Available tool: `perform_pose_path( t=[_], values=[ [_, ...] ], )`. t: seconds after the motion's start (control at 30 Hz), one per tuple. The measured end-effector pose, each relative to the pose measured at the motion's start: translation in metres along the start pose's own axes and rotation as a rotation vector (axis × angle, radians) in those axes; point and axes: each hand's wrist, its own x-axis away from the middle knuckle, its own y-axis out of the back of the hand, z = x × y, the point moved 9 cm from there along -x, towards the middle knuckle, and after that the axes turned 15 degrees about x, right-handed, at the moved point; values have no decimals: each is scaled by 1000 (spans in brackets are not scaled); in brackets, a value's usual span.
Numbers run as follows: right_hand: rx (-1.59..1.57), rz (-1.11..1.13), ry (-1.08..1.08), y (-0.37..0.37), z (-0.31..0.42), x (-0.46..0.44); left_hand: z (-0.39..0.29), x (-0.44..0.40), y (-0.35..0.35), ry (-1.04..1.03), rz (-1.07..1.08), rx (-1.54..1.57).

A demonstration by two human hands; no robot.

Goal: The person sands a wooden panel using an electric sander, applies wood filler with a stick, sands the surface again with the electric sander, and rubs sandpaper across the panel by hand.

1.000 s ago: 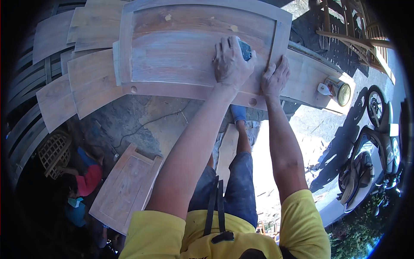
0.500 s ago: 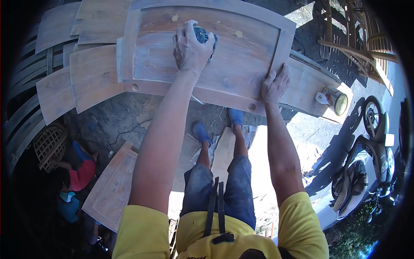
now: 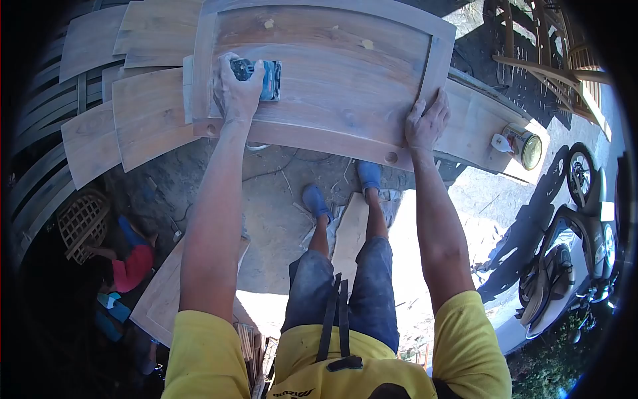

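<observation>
My left hand (image 3: pixel 238 93) is wrapped round a teal and black power sander (image 3: pixel 270 80). The sander lies flat on the left part of a framed wooden door panel (image 3: pixel 325 86), whose recessed face looks dusty and carries pale filler patches. At the panel's lower right corner, my right hand (image 3: pixel 426 123) grips the frame, thumb on top and fingers along the outer edge. The sander's underside is hidden.
Thin wooden boards (image 3: pixel 149 103) lie overlapping on slats at left. A can (image 3: pixel 525 146) stands on a board at right, near a motorcycle (image 3: pixel 578 233). Another person (image 3: pixel 133 266) sits low at left beside a second panel (image 3: pixel 159 299). Wooden chair frames (image 3: pixel 558 66) stand at upper right.
My left hand has moved the sander left and slightly down across the panel, from near its middle to its left side. The right hand stays at the lower right corner.
</observation>
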Motion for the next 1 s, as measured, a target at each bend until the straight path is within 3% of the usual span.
perform_pose_path(
  t=[0.27,0.43,0.57,0.63,0.67,0.87,1.0],
  values=[
    [-16,-1,-15,-1,-4,0,18,-20,5,101,15,8],
    [-30,-19,-33,-1,-5,1,34,-30,26,-34,-2,-56],
    [-27,-61,-57,15,-13,0,60,-32,33,-30,-8,-28],
    [-238,2,-34,16,-20,1,72,-35,39,13,-13,-60],
    [-222,-17,-41,29,-33,1,75,-35,42,65,-11,-93],
    [-192,-62,-803,90,-246,80,94,-34,42,27,98,-16],
    [70,114,-787,106,-322,146,89,-33,43,-41,175,-62]
  ],
)
